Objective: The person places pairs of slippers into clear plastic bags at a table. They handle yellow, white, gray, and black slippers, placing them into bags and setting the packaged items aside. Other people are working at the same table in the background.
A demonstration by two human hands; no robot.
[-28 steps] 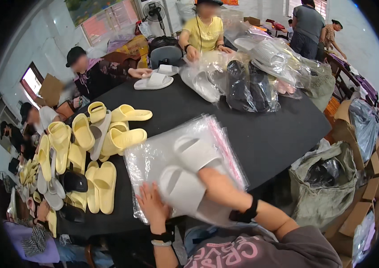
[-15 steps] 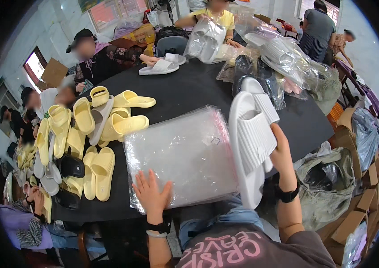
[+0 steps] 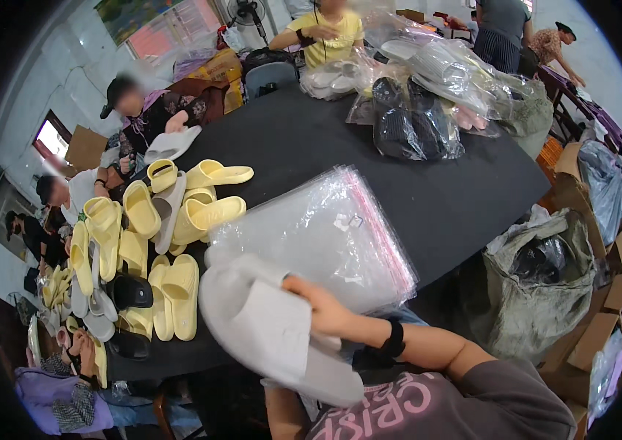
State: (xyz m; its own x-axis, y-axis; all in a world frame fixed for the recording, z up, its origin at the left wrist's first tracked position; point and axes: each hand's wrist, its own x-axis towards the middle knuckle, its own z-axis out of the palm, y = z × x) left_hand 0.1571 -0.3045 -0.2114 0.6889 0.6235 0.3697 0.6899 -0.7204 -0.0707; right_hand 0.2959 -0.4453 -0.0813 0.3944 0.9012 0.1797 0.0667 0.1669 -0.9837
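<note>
My right hand (image 3: 323,304) is closed on a pair of light grey slide slippers (image 3: 274,323) with ribbed straps. They hang tilted over the near table edge, slightly blurred by motion. Behind them is my left hand, its fingers hidden; only part of its forearm (image 3: 284,412) shows below the slippers. A stack of clear plastic bags (image 3: 303,220) with pink-edged flaps lies on the black table (image 3: 274,139), partly covered by the slippers. Left of the stack stands a cluster of pale yellow slippers (image 3: 179,293), with a few grey and black ones among them.
Bagged slippers (image 3: 413,121) are heaped at the far right of the table. An open woven sack (image 3: 538,286) and cardboard boxes (image 3: 593,352) stand on the right. Co-workers sit around the far and left sides; one handles a light slipper (image 3: 171,144).
My right hand has swung left and down with the slippers, from right of the bags to over their near left corner. My left hand, earlier flat on the bags, is now hidden.
</note>
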